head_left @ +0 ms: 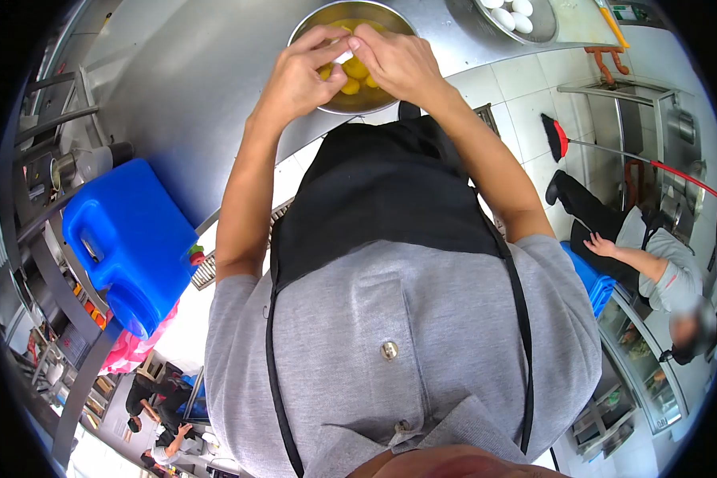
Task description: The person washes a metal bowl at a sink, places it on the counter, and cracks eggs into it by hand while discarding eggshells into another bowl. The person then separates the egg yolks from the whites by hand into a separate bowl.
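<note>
A metal bowl stands at the steel table's front edge, with several yellow egg yolks lying in it. Over its middle, my left hand and my right hand meet at the fingertips. Between them shows a small white piece of egg, pinched by both hands. My fingers cover most of it, so how far its shell is broken cannot be made out. To the right, a second metal bowl holds several whole white eggs.
The steel table extends to the left. A blue jerrycan is at my left side. On the right are a red and black broom and a person in a grey shirt. Other people are at lower left.
</note>
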`<state>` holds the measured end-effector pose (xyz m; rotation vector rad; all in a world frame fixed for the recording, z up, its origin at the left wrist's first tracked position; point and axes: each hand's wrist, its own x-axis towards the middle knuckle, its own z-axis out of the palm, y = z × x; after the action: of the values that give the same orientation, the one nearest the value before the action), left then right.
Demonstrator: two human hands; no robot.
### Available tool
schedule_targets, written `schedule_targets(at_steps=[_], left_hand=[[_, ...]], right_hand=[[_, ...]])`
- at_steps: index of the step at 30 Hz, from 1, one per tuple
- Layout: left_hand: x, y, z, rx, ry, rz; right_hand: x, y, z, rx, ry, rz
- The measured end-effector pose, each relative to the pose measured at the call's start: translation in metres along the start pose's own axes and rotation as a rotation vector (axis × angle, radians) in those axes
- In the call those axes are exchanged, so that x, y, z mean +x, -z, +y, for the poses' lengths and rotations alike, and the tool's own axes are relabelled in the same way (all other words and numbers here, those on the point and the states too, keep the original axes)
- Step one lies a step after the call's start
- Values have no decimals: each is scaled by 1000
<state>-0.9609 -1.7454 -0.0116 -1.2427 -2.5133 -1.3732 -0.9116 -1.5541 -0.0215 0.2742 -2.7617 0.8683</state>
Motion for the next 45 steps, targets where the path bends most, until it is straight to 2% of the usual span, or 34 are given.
schedule_targets(at_steps=[1, 5, 7, 8, 9, 11, 14, 15, 17, 18, 19, 20, 21, 23, 24, 26, 28, 31, 33, 34, 35, 37, 39, 40, 41, 43, 45], left_hand=[[2, 4, 3, 90, -34, -46], [13, 15, 27, 113, -97, 6], [27, 16, 41, -76, -45, 119], [32, 14, 40, -76, -67, 119], [35, 11, 38, -15, -78, 132], [42, 4, 30, 42, -110, 143], [57, -5, 16, -162, 76, 87], [67, -5, 11, -174, 62, 81], [91, 2, 2, -168, 188, 177], [102, 6, -8, 4, 125, 220], [110, 8, -7, 5, 120, 225], [115, 10, -5, 157, 80, 303], [121, 11, -5, 311, 37, 381], [121, 13, -12, 251, 89, 363], [118, 13, -10, 284, 68, 414], [111, 16, -11, 322, 43, 470], [98, 21, -13, 163, 196, 436], [80, 29, -11, 89, 246, 500], [69, 34, -10, 66, 277, 518], [63, 35, -10, 35, 306, 537], [58, 36, -9, 33, 321, 529], [51, 39, -5, -18, 399, 545], [47, 37, -7, -59, 417, 563], [46, 36, -8, -95, 421, 595], [47, 34, -7, -99, 425, 589], [48, 32, -3, -97, 449, 553], [50, 29, -11, -145, 435, 530]], right_hand=[[2, 3, 0, -106, 78, 9], [14, 27, -8, -90, 176, 63], [18, 41, -24, 156, 53, 141], [20, 41, -24, 219, -14, 61], [21, 38, -22, 208, -11, 78], [22, 27, -11, 409, -55, 35], [20, 41, 18, 304, -108, 82], [21, 50, 28, 307, -130, 99], [19, 82, 69, 135, -302, 98], [24, 79, 116, -26, -325, 159], [24, 92, 140, -92, -393, 188], [28, 115, 140, 0, -509, 178], [32, 127, 135, -267, -561, 153], [33, 115, 197, -427, -375, 22], [36, 109, 203, -421, -378, 25], [46, 99, 207, -517, -518, -227], [50, 93, 209, -532, -521, -239], [48, 92, 202, -551, -505, -217], [42, 99, 186, -282, -528, 240], [34, 112, 168, -180, -451, 329], [21, 115, 156, -178, -459, 315], [-7, 117, 131, 531, -516, 466], [-40, 105, 94, 516, -558, 582], [-56, 88, 90, 658, -586, 636], [-73, 72, 91, 666, -638, 609], [-93, 43, 92, 1005, -667, 634], [-110, 30, 91, 1008, -660, 588]])
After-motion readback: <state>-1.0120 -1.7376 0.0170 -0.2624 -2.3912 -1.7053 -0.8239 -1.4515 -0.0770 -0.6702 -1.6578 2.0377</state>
